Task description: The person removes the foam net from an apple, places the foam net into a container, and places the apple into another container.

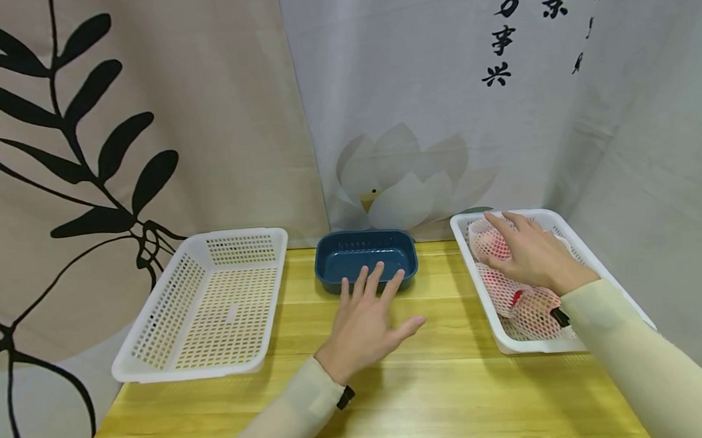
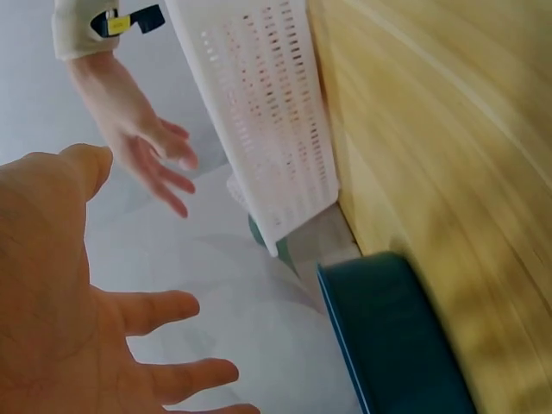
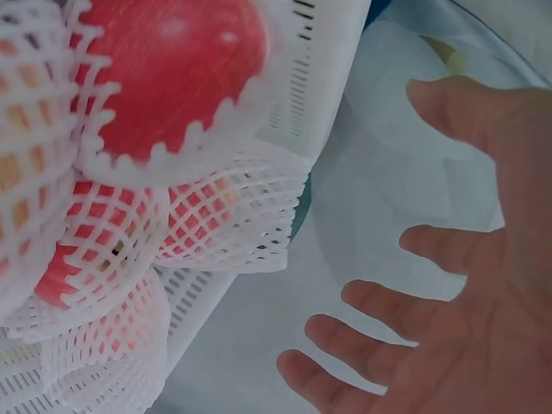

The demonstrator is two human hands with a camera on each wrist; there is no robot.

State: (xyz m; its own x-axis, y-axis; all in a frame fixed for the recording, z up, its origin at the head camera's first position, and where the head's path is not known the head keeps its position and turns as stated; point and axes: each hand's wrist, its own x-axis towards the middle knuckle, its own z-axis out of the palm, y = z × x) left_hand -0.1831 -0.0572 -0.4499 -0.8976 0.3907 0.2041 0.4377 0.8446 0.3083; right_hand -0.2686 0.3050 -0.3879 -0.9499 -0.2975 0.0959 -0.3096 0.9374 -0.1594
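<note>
My left hand (image 1: 362, 327) is spread with its fingers straight over the table, its fingertips overlapping the near side of a dark blue oblong dish (image 1: 330, 283). Nothing is in its grasp. On the right, my right hand (image 1: 534, 252) hovers above a white perforated basket (image 1: 480, 295), fingers apart and holding nothing. Several red apples (image 1: 531, 315) in white foam net sleeves lie in that basket. One apple (image 3: 185, 73) shows bare red skin in the right wrist view, and the spread right hand (image 3: 440, 302) is apart from it.
Another white perforated basket (image 1: 186, 372) stands on the left of the wooden table (image 1: 456, 399), with only its slatted floor showing inside. A cloth backdrop (image 1: 232, 119) with printed leaves and writing hangs right behind the baskets and the dish.
</note>
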